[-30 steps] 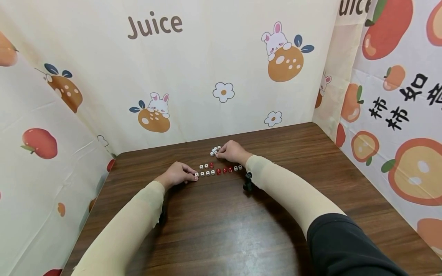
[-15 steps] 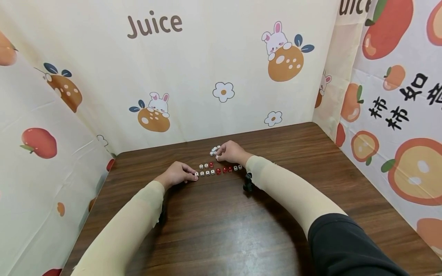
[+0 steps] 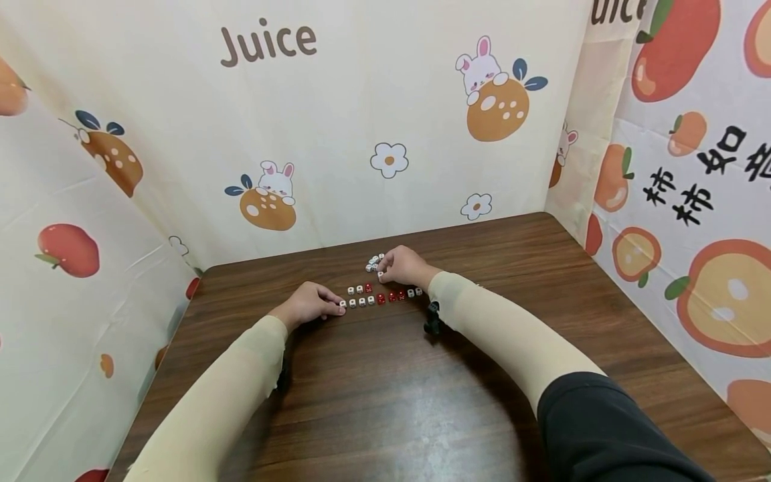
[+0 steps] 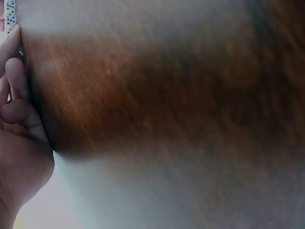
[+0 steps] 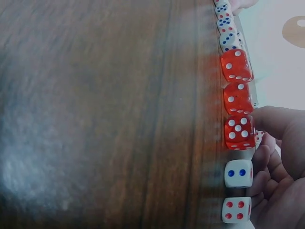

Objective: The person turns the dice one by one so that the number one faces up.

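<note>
At the left end of the front row of dice, my left hand (image 3: pixel 308 304) pinches a white die (image 3: pixel 343 304) between thumb and finger. Farther back, my right hand (image 3: pixel 407 266) holds another white die (image 3: pixel 380 275) at its fingertips, just in front of a small cluster of white dice (image 3: pixel 369 268). The front row runs from white dice (image 3: pixel 362 302) through three red dice (image 3: pixel 381 298) to two white ones (image 5: pixel 238 173) on the right. Behind its left part stands a short row of two white dice (image 3: pixel 359 289) and one red die (image 3: pixel 369 288).
The dice lie on a dark wood-grain table (image 3: pixel 373 402), toward its back edge. A printed cloth wall (image 3: pixel 337 134) rises behind it, with further cloth at both sides. A small black object (image 3: pixel 432 318) hangs beneath the right wrist.
My right hand has drawn one white die slightly forward, away from the cluster. The left hand stays in place at the end of the front row.
</note>
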`<act>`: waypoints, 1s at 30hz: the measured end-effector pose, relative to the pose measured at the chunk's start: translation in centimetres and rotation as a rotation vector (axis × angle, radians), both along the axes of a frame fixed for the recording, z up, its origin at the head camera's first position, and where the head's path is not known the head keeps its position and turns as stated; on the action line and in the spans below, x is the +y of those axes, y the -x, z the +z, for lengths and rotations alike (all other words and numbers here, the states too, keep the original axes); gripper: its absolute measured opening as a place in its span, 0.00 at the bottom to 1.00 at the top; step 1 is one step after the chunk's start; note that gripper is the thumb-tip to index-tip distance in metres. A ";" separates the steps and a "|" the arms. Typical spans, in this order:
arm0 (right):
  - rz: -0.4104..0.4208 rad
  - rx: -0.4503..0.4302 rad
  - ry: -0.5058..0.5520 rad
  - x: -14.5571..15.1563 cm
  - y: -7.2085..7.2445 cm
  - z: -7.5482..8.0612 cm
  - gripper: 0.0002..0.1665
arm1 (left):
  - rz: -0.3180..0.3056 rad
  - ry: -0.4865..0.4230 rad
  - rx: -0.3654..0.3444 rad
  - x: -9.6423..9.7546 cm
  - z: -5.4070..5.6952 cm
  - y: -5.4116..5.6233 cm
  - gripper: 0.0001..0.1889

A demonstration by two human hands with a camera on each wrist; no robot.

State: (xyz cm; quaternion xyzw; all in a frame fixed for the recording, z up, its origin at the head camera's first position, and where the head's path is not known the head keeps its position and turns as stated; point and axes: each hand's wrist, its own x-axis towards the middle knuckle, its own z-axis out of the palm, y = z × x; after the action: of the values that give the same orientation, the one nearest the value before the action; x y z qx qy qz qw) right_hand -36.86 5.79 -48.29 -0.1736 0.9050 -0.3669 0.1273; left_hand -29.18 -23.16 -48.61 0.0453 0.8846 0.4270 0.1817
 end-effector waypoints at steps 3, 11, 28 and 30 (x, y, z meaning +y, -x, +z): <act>-0.011 -0.014 0.009 0.1 -0.1 0.1 0.12 | -0.001 -0.003 -0.001 0.1 0.1 -0.1 0.12; -0.043 -0.027 -0.001 0.4 0.1 -0.5 0.16 | -0.005 0.005 0.006 0.0 0.0 -0.1 0.13; 0.034 -0.012 0.101 1.3 0.0 -1.1 0.10 | -0.005 0.011 0.012 0.0 -0.1 -0.1 0.13; 0.055 -0.015 0.119 1.5 0.2 -1.2 0.10 | -0.005 0.010 0.012 0.0 -0.1 -0.1 0.13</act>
State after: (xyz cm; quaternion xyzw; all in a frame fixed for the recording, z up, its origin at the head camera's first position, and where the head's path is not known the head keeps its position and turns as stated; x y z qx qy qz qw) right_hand -37.08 7.34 -49.52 -0.2028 0.8755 -0.4178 0.1334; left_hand -29.07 -23.16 -48.68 0.0491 0.8878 0.4217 0.1777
